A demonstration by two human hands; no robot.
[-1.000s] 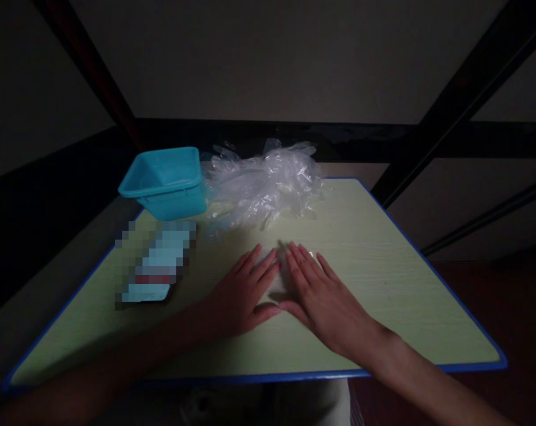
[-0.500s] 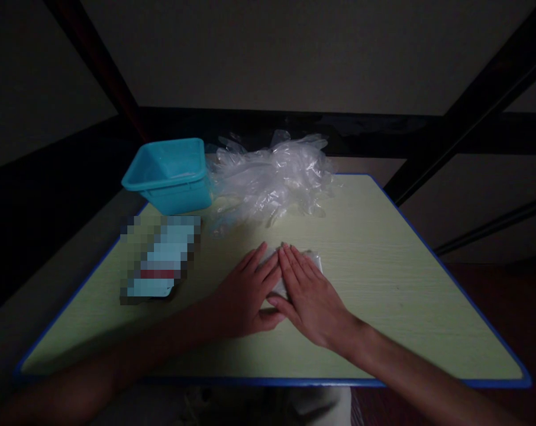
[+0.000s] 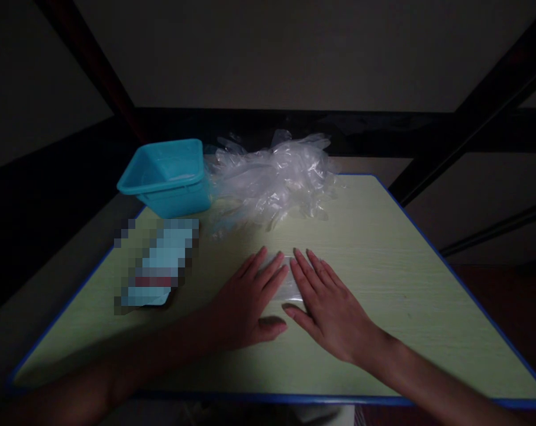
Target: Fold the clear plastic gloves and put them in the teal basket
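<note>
A small piece of clear plastic film (image 3: 289, 288), folded flat, lies on the table under my two hands; most of it is covered, so its kind is hard to make out. My left hand (image 3: 254, 299) rests on its left part with fingers stretched out. On its right part lies my right hand (image 3: 328, 302), flat, the thumb spread away from the fingers. A narrow gap separates the fingertips of both hands. Beyond them is a loose heap of clear disposable plastic gloves (image 3: 277, 177).
A turquoise plastic basket (image 3: 174, 198) stands at the back left, beside the gloves. In front of it lies a pixelated light-blue flat object (image 3: 164, 260). The pale table (image 3: 428, 331) has a blue edge, and a wall with dark bars rises behind it.
My hands have moved apart, the right one shifting right, so more of the flat plastic shows between them. The view has shifted slightly.
</note>
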